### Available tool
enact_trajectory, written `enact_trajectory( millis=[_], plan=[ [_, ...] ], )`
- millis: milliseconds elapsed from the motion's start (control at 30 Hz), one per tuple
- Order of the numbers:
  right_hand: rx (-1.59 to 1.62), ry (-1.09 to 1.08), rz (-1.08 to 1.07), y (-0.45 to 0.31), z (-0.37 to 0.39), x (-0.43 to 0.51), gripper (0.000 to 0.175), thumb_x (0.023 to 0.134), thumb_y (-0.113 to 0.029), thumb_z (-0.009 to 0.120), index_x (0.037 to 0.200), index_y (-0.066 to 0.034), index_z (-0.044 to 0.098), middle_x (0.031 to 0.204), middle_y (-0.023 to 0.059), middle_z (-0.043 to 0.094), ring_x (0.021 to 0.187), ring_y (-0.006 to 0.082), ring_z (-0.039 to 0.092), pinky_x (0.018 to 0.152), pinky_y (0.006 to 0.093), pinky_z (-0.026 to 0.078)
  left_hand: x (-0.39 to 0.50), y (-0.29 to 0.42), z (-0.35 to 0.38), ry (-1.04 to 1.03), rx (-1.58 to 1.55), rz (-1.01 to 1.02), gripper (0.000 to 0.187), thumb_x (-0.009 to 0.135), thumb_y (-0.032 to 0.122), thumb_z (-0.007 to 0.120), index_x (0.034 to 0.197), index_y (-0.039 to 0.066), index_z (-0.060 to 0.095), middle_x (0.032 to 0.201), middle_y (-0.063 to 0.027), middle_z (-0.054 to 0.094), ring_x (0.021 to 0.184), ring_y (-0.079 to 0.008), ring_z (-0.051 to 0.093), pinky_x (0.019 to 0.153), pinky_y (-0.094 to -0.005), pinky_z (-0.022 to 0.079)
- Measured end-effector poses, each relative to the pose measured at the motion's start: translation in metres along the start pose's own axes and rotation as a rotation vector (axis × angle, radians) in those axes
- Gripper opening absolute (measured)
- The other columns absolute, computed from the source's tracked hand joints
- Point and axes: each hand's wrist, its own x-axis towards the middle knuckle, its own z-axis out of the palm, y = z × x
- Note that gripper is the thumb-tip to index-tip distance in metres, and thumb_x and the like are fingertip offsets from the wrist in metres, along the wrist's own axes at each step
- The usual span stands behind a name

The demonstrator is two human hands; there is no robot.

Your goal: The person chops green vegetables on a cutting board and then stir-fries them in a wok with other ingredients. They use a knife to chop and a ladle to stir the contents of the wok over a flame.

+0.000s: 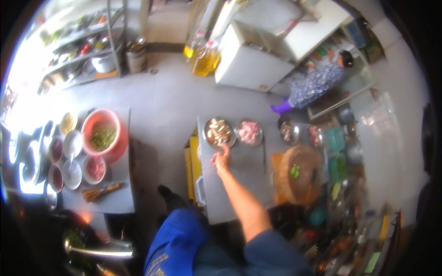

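My right hand (pixel 222 160) reaches over the steel worktable (pixel 229 193), fingers apart and seemingly holding nothing. One finger extends to the near rim of a round metal bowl (pixel 219 132) of whitish and brown sliced pieces; whether it touches is unclear. Just right of that stands a bowl of pale pink meat pieces (pixel 249 131). Farther along the same side are a metal bowl (pixel 289 131) with greyish pieces and a dish of reddish meat (pixel 315 134). A thick round wooden chopping block (pixel 299 186) carries some cut greens (pixel 295 170). My left hand is out of view.
On the left table (pixel 119 201) are a pink plastic basin (pixel 116 145) of greens, several small bowls (pixel 72 174) and a bamboo wok brush (pixel 100 192). Flame (pixel 85 216) glows near a metal handle (pixel 103 253). Oil jugs (pixel 204 60) and a co-worker (pixel 316 82) are beyond.
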Motion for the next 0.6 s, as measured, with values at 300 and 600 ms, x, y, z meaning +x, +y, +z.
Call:
enact_trajectory(
  millis=[300, 600],
  plan=[
    [-0.148, -0.432, -0.321, -0.030, 0.121, -0.133, 0.027, 0.099, -0.001, 0.052, 0.125, -0.0025, 0.057, 0.091, 0.0072, 0.068, 0.072, 0.0140, 0.064, 0.064, 0.0312, 0.056, 0.001, 0.008, 0.066, 0.010, 0.066, 0.050, 0.018, 0.101, 0.019, 0.063, 0.113, 0.007, 0.068, 0.104, -0.0101, 0.067, 0.097, -0.0253, 0.062, 0.088, -0.0399, 0.052],
    [-0.660, -1.690, -0.842, -0.123, 0.254, -0.387, 0.038, 0.104, -0.030, 0.061, 0.123, 0.0018, 0.069, 0.120, 0.0234, 0.071, 0.112, 0.0372, 0.069, 0.097, 0.0436, 0.056, -0.001, -0.068, 0.063, 0.030, -0.342, 0.251, 0.005, 0.099, 0.010, 0.061, 0.096, 0.008, 0.064, 0.090, -0.0119, 0.065, 0.081, -0.0246, 0.064, 0.072, -0.0394, 0.055]
  ],
)
